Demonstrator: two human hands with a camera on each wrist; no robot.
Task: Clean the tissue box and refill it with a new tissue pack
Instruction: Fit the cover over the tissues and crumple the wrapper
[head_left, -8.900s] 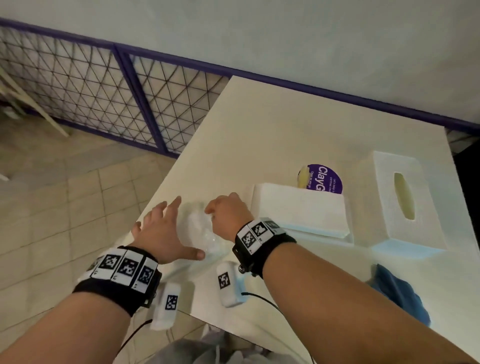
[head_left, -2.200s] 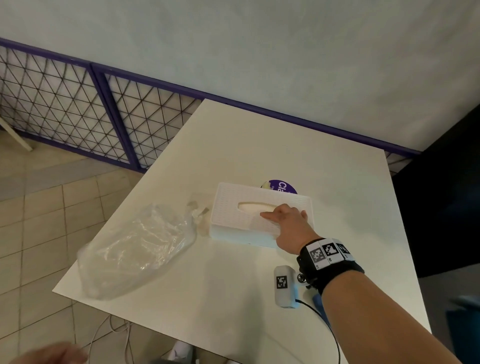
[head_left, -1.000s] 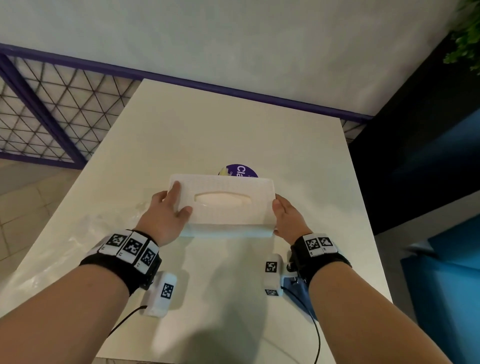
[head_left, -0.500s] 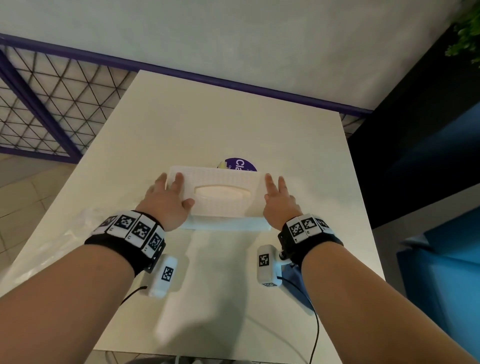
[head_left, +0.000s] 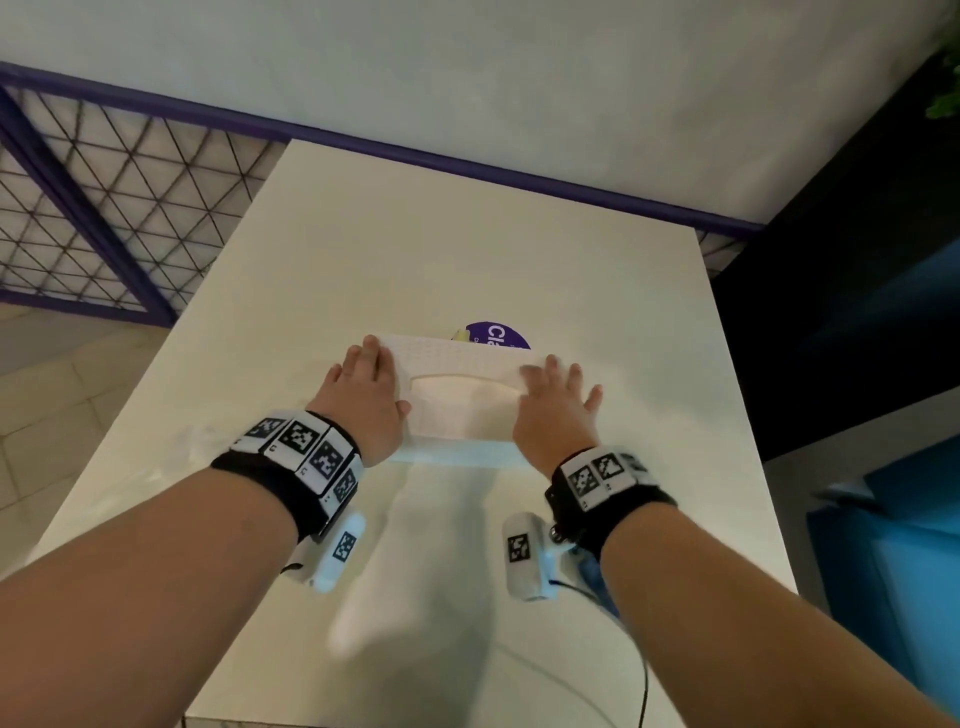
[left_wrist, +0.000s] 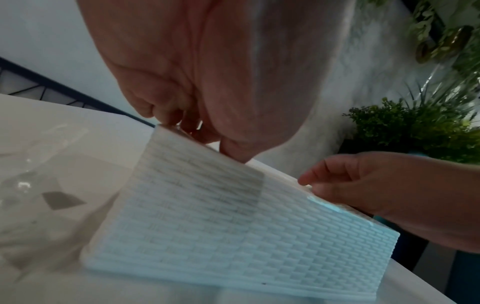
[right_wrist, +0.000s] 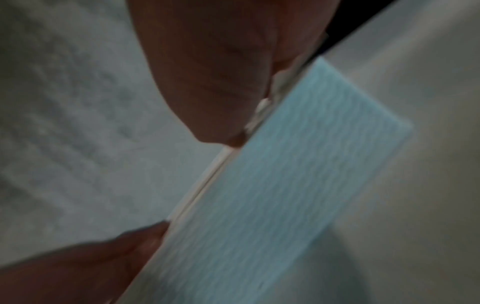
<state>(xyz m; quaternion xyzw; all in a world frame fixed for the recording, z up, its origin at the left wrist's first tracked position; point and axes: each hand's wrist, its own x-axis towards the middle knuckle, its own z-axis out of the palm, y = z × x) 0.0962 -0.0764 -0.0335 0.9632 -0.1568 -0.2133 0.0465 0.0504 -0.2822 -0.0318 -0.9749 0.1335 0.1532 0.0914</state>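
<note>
The white woven-pattern tissue box lies on the white table, its oval slot facing up and showing white tissue. My left hand rests flat on the left end of the top, fingers straight. My right hand lies on the right end with its fingers spread. In the left wrist view the box's side wall fills the middle, and my left fingertips and right hand touch its upper edge. The blurred right wrist view shows the box's end wall below my palm.
A round purple label peeks out behind the box. A clear plastic wrapper lies on the table to the left. A blue cloth sits under my right wrist. A purple mesh railing stands at left, potted plants at right.
One second ago both hands gripped the box by its ends. They have since moved onto its top and now lie flat there, the right fingers spread wider.
</note>
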